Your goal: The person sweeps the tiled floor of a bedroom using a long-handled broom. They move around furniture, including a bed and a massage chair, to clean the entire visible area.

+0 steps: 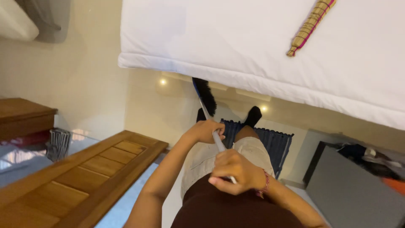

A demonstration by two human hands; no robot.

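Both our hands are closed around the broom handle: the left hand grips it lower down, nearer the head, and the right hand clamps the upper end close to our body. The broom's black bristles reach the pale tiled floor right at the edge of the white mattress, partly under its overhang. To sweep well here, we judge it best to keep the handle low and draw the bristles toward our feet, which stand on a blue mat. A striped hand broom lies on the mattress; a wooden door stands to our left.
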